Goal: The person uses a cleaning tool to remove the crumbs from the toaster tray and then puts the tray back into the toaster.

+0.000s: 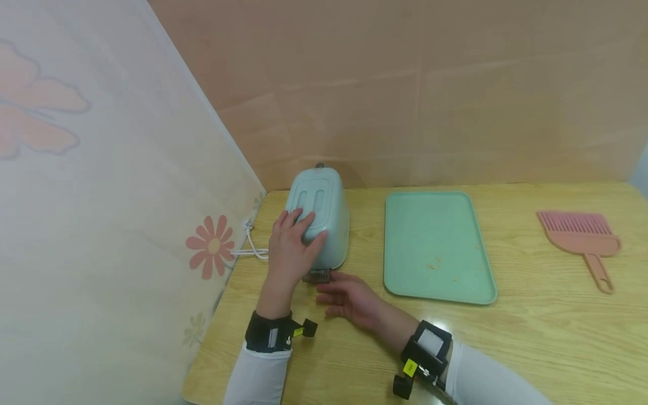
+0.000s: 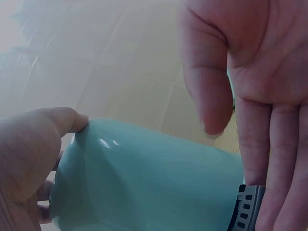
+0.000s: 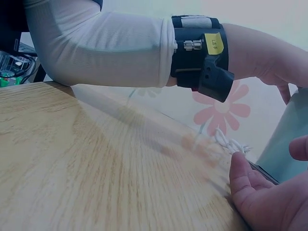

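A pale mint toaster (image 1: 336,225) stands at the left of the table, two long recesses showing in its top. My left hand (image 1: 293,247) rests on that top, fingers spread and thumb over the near edge. A dark slotted piece (image 1: 317,276) sticks out low at the toaster's near end; it also shows in the left wrist view as a slotted strip (image 2: 246,208). Beside it is my right hand (image 1: 354,298), palm turned toward the toaster. Its fingers are extended, the upper fingertips right at the slotted piece, and the thumb stands apart.
A green tray (image 1: 430,247) with a few small crumbs lies right of the toaster. Farther right are a pink brush (image 1: 574,222) and an orange-pink dustpan (image 1: 582,243). A white cord (image 1: 250,252) runs along the patterned left wall. A brown sheet (image 1: 405,101) hangs behind the table.
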A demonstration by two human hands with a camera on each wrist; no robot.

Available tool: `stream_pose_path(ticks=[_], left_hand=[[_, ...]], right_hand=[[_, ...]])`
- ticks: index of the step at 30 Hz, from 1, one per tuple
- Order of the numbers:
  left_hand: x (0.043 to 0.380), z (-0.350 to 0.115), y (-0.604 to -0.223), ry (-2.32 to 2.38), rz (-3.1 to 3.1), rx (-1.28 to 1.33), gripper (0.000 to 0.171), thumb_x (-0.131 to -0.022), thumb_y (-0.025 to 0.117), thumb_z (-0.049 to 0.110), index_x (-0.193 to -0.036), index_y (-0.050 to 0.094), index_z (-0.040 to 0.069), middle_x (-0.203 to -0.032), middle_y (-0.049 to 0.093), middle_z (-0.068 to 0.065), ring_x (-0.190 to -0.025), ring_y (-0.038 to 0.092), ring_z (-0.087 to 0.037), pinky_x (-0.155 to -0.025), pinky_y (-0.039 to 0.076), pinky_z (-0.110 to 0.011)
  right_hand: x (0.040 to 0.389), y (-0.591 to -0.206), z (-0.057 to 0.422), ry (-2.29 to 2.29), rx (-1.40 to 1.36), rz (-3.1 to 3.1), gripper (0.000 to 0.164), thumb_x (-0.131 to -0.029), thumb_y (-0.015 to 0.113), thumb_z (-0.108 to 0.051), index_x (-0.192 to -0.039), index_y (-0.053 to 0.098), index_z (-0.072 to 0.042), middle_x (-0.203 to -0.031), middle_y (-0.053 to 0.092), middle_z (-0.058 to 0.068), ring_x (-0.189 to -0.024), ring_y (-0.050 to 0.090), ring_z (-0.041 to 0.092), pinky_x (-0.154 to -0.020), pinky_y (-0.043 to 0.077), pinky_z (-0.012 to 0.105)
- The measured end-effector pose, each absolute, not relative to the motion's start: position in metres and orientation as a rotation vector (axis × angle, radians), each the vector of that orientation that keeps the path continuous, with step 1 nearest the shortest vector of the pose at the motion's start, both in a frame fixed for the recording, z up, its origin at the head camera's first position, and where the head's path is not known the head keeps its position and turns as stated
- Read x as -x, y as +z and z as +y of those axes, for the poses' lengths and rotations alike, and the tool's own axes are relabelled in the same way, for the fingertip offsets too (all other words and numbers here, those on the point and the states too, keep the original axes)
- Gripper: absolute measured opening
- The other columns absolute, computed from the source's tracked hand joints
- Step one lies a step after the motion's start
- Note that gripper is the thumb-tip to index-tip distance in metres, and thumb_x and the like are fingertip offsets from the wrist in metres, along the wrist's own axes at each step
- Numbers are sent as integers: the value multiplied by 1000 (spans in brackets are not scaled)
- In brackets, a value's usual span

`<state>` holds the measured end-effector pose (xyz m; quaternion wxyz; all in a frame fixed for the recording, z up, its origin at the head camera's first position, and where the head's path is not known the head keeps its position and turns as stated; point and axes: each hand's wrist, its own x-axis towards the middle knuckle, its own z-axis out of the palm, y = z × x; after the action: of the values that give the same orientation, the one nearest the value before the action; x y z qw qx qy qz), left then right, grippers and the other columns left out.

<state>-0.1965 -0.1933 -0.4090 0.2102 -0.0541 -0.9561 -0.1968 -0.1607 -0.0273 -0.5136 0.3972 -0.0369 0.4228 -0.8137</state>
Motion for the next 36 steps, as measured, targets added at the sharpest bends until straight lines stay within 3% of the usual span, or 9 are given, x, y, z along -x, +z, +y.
stream_pose_path(ticks=[12, 24, 36], left_hand=[[197, -193, -407, -551, -2656, 148, 57, -88, 58, 58, -132, 62, 21, -144, 49, -6, -138, 34, -37, -106, 33, -61], [196, -195, -407, -535, -2652, 162, 57, -88, 59, 58, -131, 63, 20, -143, 50, -7, -137, 35, -39, -106, 33, -60], [195, -193, -407, -527, -2641, 155, 57, -88, 59, 57, -130, 64, 19, -143, 51, -8, -136, 35, -39, -106, 33, -60]], right_hand=[[167, -515, -29, -2084, 102, 1043, 46, -102, 42, -14, -145, 30, -1, -149, 36, 25, -121, 55, 34, -77, 55, 35], [165, -513, -35, -2059, 153, 1003, 52, -102, 46, -17, -150, 28, -9, -151, 32, 23, -132, 42, 42, -79, 55, 38], [161, -513, -44, -2118, 151, 979, 57, -100, 46, -16, -151, 23, -13, -146, 40, 16, -134, 37, 41, -82, 53, 41]])
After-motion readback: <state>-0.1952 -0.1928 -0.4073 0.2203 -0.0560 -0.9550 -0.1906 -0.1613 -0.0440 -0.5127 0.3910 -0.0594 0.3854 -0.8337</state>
